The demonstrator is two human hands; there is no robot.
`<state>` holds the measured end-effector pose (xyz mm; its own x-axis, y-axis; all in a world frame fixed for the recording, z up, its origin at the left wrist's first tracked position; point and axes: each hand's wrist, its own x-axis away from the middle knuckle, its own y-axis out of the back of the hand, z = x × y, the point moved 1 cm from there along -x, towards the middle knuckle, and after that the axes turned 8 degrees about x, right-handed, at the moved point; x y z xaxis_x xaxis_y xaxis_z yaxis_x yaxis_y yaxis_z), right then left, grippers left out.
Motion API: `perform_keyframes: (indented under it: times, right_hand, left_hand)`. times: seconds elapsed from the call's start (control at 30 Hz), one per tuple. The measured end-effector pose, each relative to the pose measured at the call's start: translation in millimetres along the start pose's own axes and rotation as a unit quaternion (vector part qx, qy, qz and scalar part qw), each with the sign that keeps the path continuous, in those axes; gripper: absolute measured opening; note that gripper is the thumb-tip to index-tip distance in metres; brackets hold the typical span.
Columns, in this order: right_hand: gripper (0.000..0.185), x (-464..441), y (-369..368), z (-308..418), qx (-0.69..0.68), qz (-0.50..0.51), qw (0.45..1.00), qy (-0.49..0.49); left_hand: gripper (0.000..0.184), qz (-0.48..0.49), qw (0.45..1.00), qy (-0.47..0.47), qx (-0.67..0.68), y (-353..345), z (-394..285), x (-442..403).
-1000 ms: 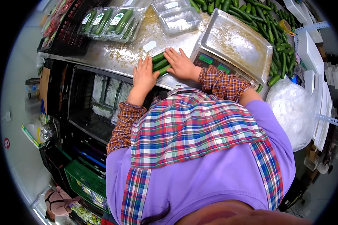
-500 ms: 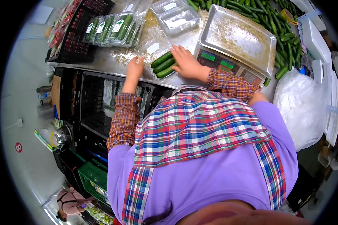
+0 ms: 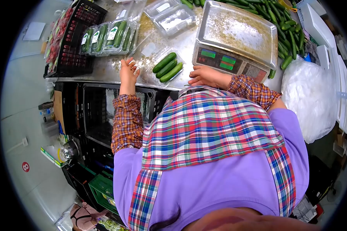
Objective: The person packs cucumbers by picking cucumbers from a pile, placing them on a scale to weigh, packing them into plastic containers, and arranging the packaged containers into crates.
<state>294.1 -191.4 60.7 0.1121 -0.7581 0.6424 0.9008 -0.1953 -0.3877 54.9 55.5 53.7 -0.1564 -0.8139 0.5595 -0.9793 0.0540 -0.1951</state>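
Note:
Three cucumbers (image 3: 167,67) lie side by side in an open clear plastic clamshell (image 3: 180,58) near the table's front edge. Its transparent lid (image 3: 149,48), bearing a white label, is folded back behind it to the left. Left of the clamshell, my left hand (image 3: 128,74) hovers palm up with fingers loosely apart, holding nothing. On the other side, my right hand (image 3: 207,76) is open and empty, fingers stretched toward the clamshell but apart from it. Just behind my right hand stands a digital scale (image 3: 235,63) with lit green displays and a bare metal pan (image 3: 241,30).
Packed cucumber clamshells (image 3: 111,37) stand at the left beside a black crate (image 3: 71,42) of red produce. Empty clamshells (image 3: 173,17) sit at the back. Loose cucumbers (image 3: 285,36) are heaped behind the scale, with a plastic bag (image 3: 308,96) at right and a black crate (image 3: 115,111) below.
My right hand has let go of the cucumbers and drawn back toward my body, to the right. My left hand has moved slightly left, its fingers opening. The cucumbers stay in the clamshell.

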Motion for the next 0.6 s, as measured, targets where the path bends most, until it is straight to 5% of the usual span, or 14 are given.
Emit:
perform_keyframes:
  times: [0.13, 0.23, 0.27, 0.33, 0.4, 0.6]
  right_hand:
    - [0.071, -21, 4, -4, -0.082, 0.079, 0.993, 0.022]
    - [0.052, -25, 0, 0, -0.133, 0.027, 0.991, 0.013]
    - [0.048, -28, -1, -1, -0.143, 0.011, 0.99, 0.018]
    - [0.052, -24, -9, 6, -0.148, 0.008, 0.989, 0.027]
    - [0.058, -21, -13, 11, -0.134, 0.015, 0.99, 0.045]
    - [0.035, -50, -17, -4, -0.084, -0.079, 0.992, 0.045]
  left_hand:
    - [0.031, 0.118, 0.975, -0.085, -0.166, -11, -8, 44]
    - [0.018, 0.255, 0.828, -0.222, -0.447, -18, 1, 63]
    - [0.024, 0.247, 0.689, -0.381, -0.565, -20, 6, 74]
    - [0.039, 0.205, 0.635, -0.333, -0.667, -30, 15, 92]
    - [0.051, 0.175, 0.643, -0.317, -0.675, -36, 14, 94]
    - [0.087, 0.155, 0.689, -0.341, -0.621, -15, 11, 50]
